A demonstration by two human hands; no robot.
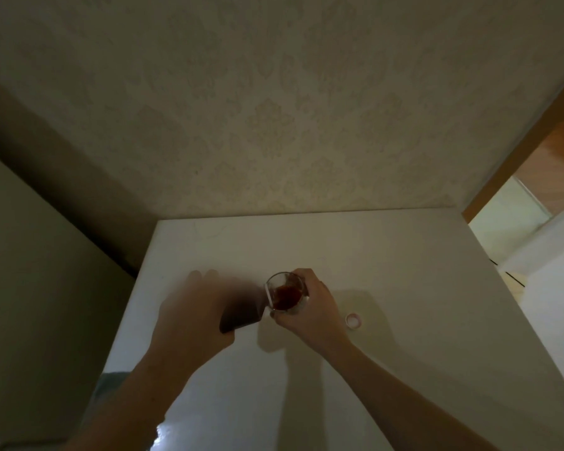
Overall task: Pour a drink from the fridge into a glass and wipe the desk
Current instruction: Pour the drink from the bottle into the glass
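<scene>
Both hands are busy over the white desk (372,353): my left hand (189,323) wraps a dark, motion-blurred bottle (241,309) tipped toward the glass (285,292). My right hand (306,307) clasps that glass, partly filled with dark drink; a small cap (353,320) lies just beside it.

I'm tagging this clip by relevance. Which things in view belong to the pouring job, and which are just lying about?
Part of the job:
- glass, partly filled with dark drink, held by the right hand
- dark bottle, tilted toward the glass, in the left hand
- white desk
- small round cap, probably the bottle's

Just there:
- patterned wall
- doorway
</scene>
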